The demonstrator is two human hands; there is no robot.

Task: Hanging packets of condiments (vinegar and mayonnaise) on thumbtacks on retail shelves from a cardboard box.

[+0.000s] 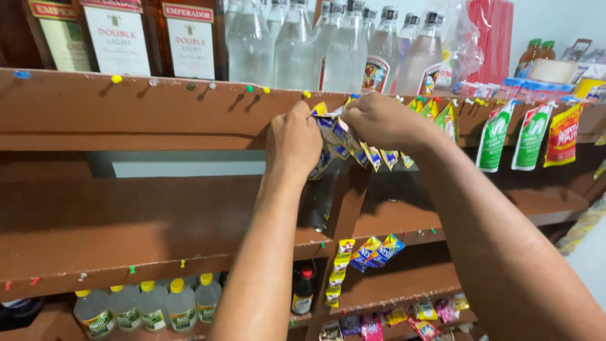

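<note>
A strip of blue-and-yellow sachets (344,142) hangs against the front edge of the upper brown wooden shelf (126,110), gripped from both sides. The left hand (293,142) clasps the strip's lower part, fingers curled around it; the right hand (379,120) pinches its top end just beside a row of coloured pushpins (117,79). Clear glass bottles (315,44) stand on the shelf directly above. To the right hang green-and-white pouches (495,136); more sachets (372,251) dangle from the shelf below.
</note>
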